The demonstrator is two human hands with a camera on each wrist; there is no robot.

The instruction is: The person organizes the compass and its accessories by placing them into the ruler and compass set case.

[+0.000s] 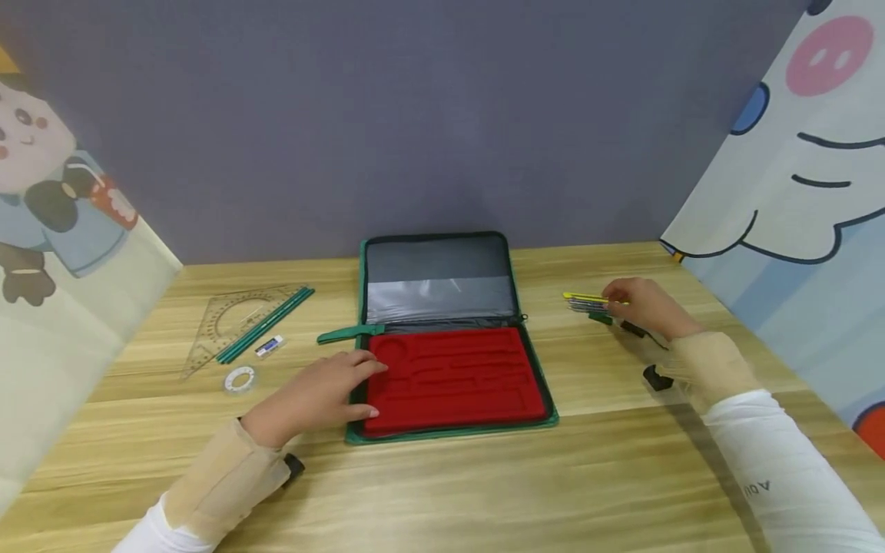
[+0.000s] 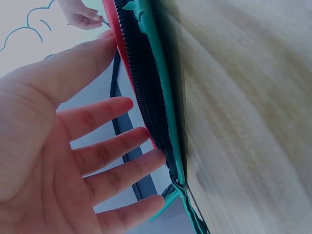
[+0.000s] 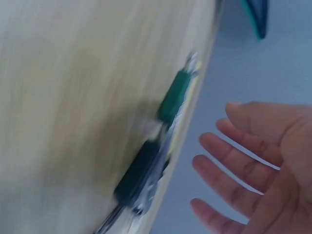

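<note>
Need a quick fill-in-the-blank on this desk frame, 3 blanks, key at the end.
1. The open zip case has a foam tray coloured ____.
2. The left hand rests open on the case's ____ edge.
3. The clear set square lies to the ____ of the case, by the green pencils.
The right hand, fingers spread in the wrist view, is at the cluster of pens.
Missing words: red; left; left

Bare table [image 1: 622, 430] between open case [image 1: 452, 376] and tool cluster [image 1: 591, 303]
</note>
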